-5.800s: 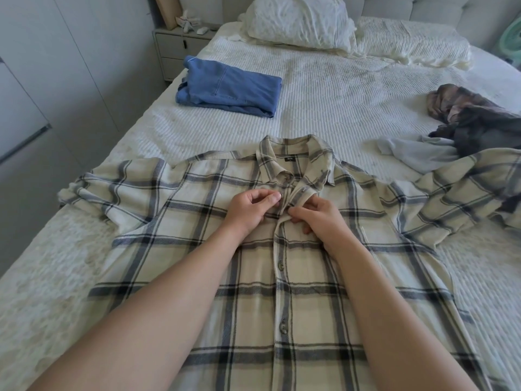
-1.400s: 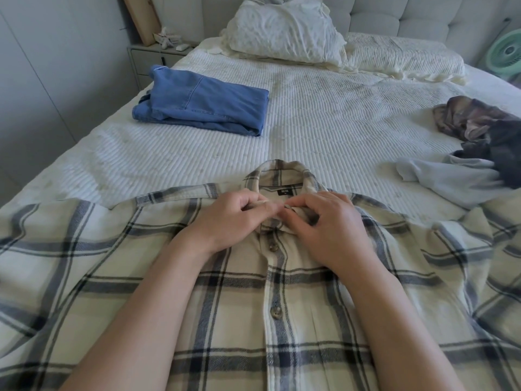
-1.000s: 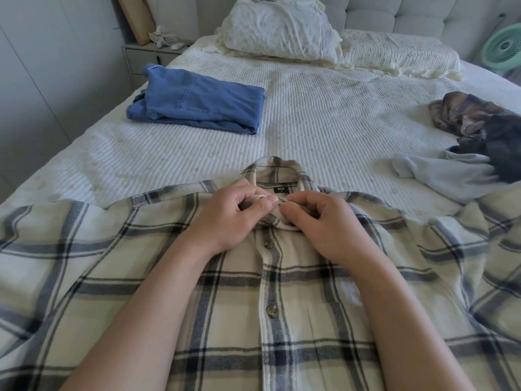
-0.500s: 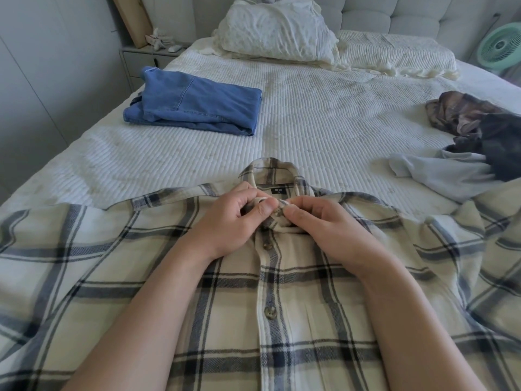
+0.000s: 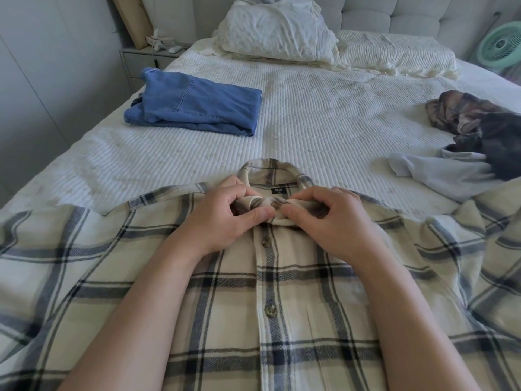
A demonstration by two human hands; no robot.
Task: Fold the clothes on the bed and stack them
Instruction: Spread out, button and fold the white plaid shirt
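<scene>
The plaid shirt [image 5: 282,292] lies spread front-up across the near part of the bed [image 5: 310,122], buttoned down the middle, its collar pointing away from me. My left hand [image 5: 225,218] pinches the left collar tip between thumb and curled fingers, and my right hand [image 5: 332,221] pinches the right collar tip the same way; my two thumbs almost meet over the top of the placket. Far to the left, a folded blue denim garment [image 5: 197,105] rests flat on the bedspread, well apart from the shirt. On the right, a pale grey garment [image 5: 439,173] lies crumpled, touching a dark rumpled pile of clothes [image 5: 485,122] behind it. Two pillows [image 5: 276,29] sit at the far headboard [image 5: 423,12], with a nightstand [image 5: 141,60] at the far left and a green fan [image 5: 501,49] at the far right.
</scene>
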